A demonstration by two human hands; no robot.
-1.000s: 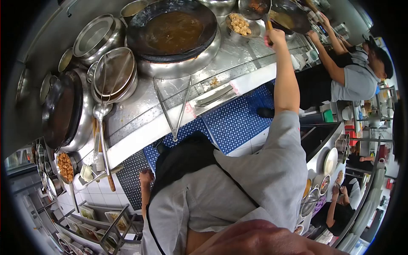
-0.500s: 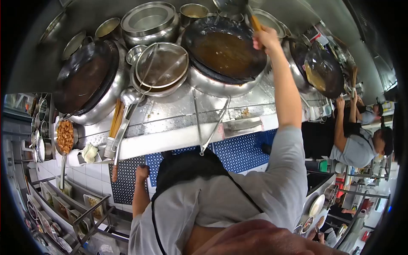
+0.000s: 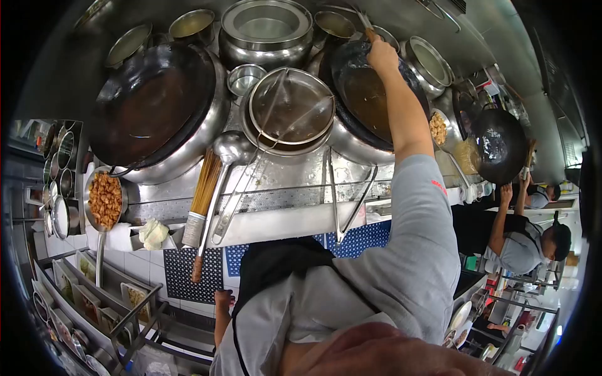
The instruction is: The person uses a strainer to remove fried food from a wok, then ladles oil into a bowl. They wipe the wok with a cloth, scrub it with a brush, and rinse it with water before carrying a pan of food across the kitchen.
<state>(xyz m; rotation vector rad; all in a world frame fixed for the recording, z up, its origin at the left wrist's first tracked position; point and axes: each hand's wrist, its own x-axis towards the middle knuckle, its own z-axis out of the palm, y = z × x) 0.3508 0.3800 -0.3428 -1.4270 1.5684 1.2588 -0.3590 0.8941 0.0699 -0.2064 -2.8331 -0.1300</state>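
My right hand reaches over the far rim of the right-hand wok, which holds brown liquid. Its fingers wrap round the wooden handle of a utensil with a metal shaft; the utensil's head is not clearly visible. My left hand hangs low at my side above the floor, fingers loosely apart with nothing seen in them. Nearest it on the counter edge are a ladle with a wooden handle end and a bamboo wok brush. A round mesh strainer rests over a bowl between the woks.
A second dark wok stands at left. A strainer of browned fried pieces lies beside it. Tongs lean over the counter edge. A large steel pot stands behind. At right, a co-worker holds a wok.
My view has swung, so the counter things appear farther right. My right hand has moved over the wok's far side with the utensil. My left hand hangs lower. A bowl of pale pieces now shows at right.
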